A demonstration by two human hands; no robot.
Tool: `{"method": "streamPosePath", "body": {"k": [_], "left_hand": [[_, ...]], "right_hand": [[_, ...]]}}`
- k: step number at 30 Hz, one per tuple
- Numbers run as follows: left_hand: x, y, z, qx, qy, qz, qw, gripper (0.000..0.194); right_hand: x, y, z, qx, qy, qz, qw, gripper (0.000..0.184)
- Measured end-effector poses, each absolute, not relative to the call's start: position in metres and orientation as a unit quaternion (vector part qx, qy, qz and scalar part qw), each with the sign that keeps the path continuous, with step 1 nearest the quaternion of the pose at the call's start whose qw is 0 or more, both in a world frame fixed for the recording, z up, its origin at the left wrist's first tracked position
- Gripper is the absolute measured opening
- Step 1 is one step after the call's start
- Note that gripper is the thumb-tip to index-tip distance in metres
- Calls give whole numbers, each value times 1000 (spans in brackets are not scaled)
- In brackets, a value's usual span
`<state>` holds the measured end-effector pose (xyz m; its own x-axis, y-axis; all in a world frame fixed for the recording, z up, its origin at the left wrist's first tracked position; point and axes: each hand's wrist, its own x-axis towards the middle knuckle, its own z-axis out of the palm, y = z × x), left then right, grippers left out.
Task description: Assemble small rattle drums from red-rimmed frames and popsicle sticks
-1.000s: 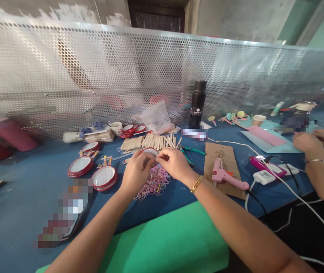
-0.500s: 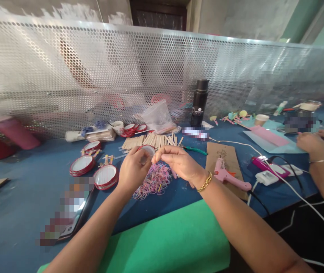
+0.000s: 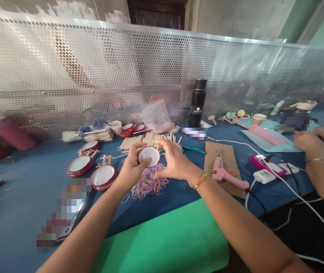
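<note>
My left hand [image 3: 135, 167] grips a small round white disc with a red rim [image 3: 149, 155], its thumb lying across the lower face. Curved around the disc's right side is my right hand [image 3: 176, 161], fingers and thumb spread apart. A thin pale strand shows between the disc and the right thumb; I cannot tell whether that hand holds it. Right below both hands lies a tangled heap of pink and purple rubber bands [image 3: 147, 185]. Several like discs [image 3: 103, 176] rest at the left, some with wooden sticks beside them.
Wooden craft sticks [image 3: 132, 142], green-handled pliers [image 3: 194, 150] and a black bottle [image 3: 198, 102] stand or lie behind. On the right are a pink glue gun [image 3: 230, 178] on cardboard [image 3: 211, 151], cables and another person's hands [image 3: 311, 146]. Green sheet [image 3: 164, 239] lies in front.
My hands have moved apart from a close pinch. The disc has turned to face me in my left hand, and my right fingers have spread around its right side.
</note>
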<state>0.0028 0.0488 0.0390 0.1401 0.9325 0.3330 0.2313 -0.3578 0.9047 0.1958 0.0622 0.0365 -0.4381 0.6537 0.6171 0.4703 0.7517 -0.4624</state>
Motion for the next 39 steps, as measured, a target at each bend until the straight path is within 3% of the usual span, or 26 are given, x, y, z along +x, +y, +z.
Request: {"method": "streamPosePath", "body": {"k": [2,9,24,28,32,36,39], "left_hand": [[5,47,39,658,432,479,388,48],[12,43,41,681,431,449,385,24],[15,39,45,639,433,477,421,24],[15,38,45,623,437,487,428,24],[14,38,47,589,439,517,440,23],[12,40,48,531,431,559,469,22],[11,41,49,511,429,580,468,20]], "right_hand": [[192,60,35,-323,-852,101,400,101],[188,59,33,-327,-853,97,395,93],[188,56,36,-329,-850,117,394,89],[188,57,38,-316,-844,148,407,79],[185,64,34,-296,-815,241,436,55],[177,71,26,-304,-703,459,450,28],[172,73,20,-295,-585,595,466,25]]}}
